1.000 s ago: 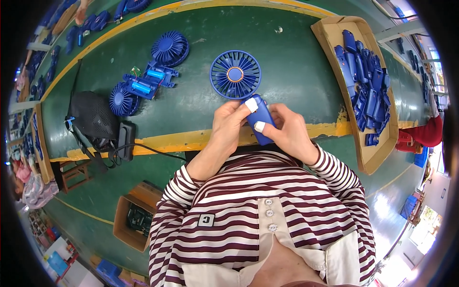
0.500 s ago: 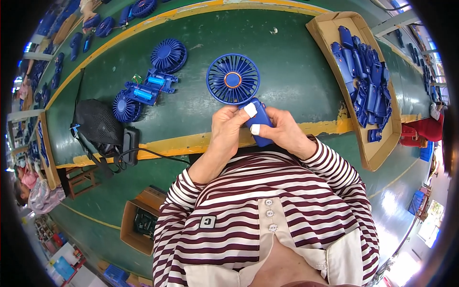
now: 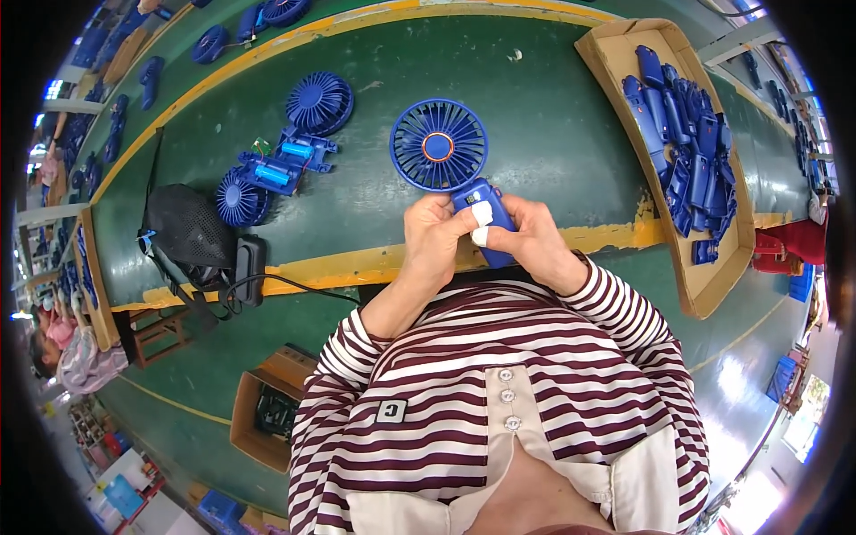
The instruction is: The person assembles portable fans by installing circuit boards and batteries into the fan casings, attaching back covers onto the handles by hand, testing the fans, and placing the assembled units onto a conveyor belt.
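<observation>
Over green table edge | left hand (image 3: 434, 239) and right hand (image 3: 533, 242) clamped together on blue fan (image 3: 448, 159) handle

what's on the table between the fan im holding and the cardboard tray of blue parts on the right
Nothing: in the head view, the stretch of green table between the blue handheld fan and the cardboard tray is bare, apart from the yellow stripe along the table's near edge.

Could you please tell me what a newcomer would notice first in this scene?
Most striking is the blue handheld fan at centre, its handle held by the left hand and the right hand, with white-taped fingertips. At right, a cardboard tray holds blue handle shells; at left, half-assembled blue fans lie on the green table.
</observation>
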`<state>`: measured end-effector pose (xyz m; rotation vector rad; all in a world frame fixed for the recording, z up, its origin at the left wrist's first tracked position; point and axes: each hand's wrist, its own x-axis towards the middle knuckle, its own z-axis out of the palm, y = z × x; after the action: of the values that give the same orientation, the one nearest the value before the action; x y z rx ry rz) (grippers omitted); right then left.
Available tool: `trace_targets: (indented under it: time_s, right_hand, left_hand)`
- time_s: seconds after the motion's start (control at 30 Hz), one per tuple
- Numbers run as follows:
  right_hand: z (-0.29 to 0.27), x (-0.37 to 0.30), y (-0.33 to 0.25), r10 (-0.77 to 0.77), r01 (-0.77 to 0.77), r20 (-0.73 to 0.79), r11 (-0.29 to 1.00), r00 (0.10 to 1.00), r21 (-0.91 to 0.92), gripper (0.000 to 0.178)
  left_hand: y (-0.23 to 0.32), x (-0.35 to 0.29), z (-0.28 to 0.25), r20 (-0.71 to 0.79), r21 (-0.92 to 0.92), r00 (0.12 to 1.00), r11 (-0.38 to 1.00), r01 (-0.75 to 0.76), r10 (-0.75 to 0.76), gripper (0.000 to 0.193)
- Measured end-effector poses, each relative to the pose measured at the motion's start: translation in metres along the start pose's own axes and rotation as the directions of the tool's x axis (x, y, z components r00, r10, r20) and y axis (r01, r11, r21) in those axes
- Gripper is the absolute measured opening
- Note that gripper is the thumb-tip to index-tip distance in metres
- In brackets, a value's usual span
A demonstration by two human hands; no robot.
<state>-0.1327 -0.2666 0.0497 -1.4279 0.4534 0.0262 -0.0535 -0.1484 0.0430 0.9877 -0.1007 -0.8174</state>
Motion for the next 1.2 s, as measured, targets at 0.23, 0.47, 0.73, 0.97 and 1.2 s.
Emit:
trace_targets:
  time_s: [0.23,0.47,0.73,0.97,1.2]
  right_hand:
    - [-0.003,0.001,-0.003,0.055,-0.056,-0.013,0.998,0.998,-0.026,0.021]
    - [-0.023,0.009,-0.011,0.181,-0.325,0.327,0.821,0.927,0.468,0.037]
    - [-0.028,0.008,-0.011,0.186,-0.393,0.389,0.725,0.902,0.566,0.038]
    - [-0.011,0.008,-0.017,0.155,-0.194,0.181,0.956,0.971,0.221,0.031]
    - [0.0,0.003,-0.026,0.24,-0.251,0.081,0.954,0.967,0.165,0.028]
  left_hand:
    - [-0.004,0.002,0.0,0.0,-0.034,1.0,0.999,-0.027,0.027,0.026]
    - [0.007,0.008,-0.009,0.084,-0.118,0.994,0.99,0.074,-0.064,0.046]
    - [0.012,0.009,-0.01,0.162,-0.128,0.982,0.984,0.123,-0.101,0.058]
    - [0.007,0.012,0.002,-0.021,-0.028,0.995,0.995,0.096,-0.097,0.028]
    - [0.003,0.012,-0.001,0.11,-0.147,0.992,0.986,0.076,-0.06,0.032]
